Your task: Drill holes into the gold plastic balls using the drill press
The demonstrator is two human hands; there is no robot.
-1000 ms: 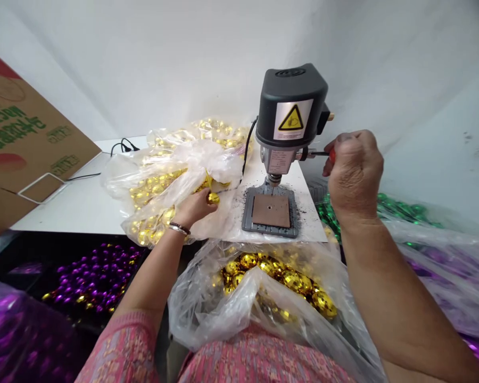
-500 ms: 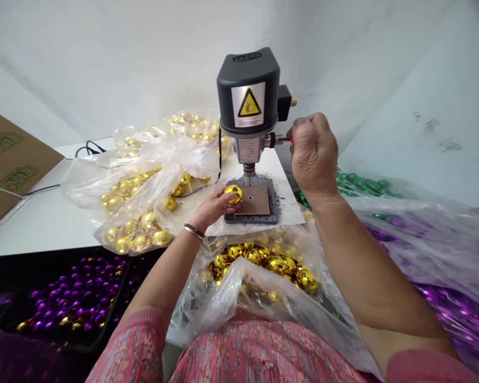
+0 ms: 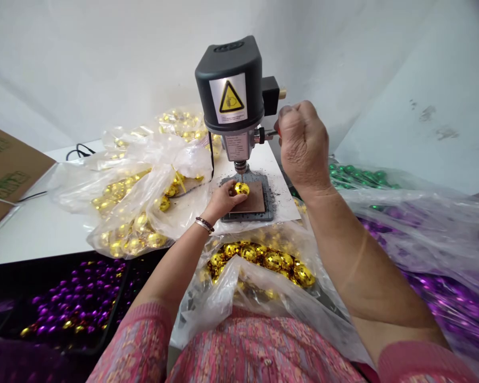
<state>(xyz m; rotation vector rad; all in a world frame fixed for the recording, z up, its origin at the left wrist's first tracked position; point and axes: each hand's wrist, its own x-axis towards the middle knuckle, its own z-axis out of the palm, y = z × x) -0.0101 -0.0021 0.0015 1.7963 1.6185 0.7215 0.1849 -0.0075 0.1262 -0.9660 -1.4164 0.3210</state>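
Note:
A small bench drill press with a dark cover and a yellow warning sticker stands on the white table. My left hand grips a shiny gold faceted ball between thumb and fingers, over the brown board on the drill's base. The thin drill bit points down right at the ball's top; whether it has entered the ball I cannot tell. My right hand is closed round the drill press's feed lever, whose red end shows by the fingers.
Clear bags of gold balls lie left of the drill. An open bag of gold balls is before my lap. Bags of green balls and purple balls lie right. A black tray holds small purple beads.
My left hand has brought the gold ball rightward from the board's left edge to under the drill bit. My right hand stays on the lever. The whole view has shifted slightly.

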